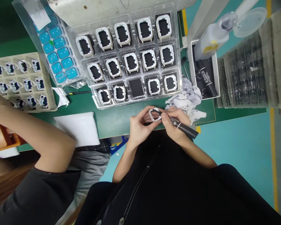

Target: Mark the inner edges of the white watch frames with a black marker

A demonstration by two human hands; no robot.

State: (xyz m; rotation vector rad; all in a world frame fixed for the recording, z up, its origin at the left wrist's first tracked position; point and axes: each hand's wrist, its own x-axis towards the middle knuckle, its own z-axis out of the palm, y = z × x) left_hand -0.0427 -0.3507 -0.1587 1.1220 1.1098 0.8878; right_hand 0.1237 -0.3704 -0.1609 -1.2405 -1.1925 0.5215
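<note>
My left hand (pixel 141 125) grips a small white square frame (pixel 151 115) by its edge, just past the green table's near edge. In my right hand (pixel 175 123) is a black pen-like tool (pixel 186 128), its tip against the frame's right side. The fingers of both hands nearly meet around the frame. Beyond them lies a clear plastic tray (pixel 133 100) with several similar white frames in its compartments. One compartment (pixel 136 87) in the front row shows only its dark bottom.
Crumpled white cloths (pixel 188 97) lie right of the tray, beside a white box (pixel 216 67) with a bottle (pixel 209 42). At left are a white pad (pixel 78 128), blue pieces (pixel 66 62), a beige tray (pixel 50 98) and another person's arm (pixel 37 134).
</note>
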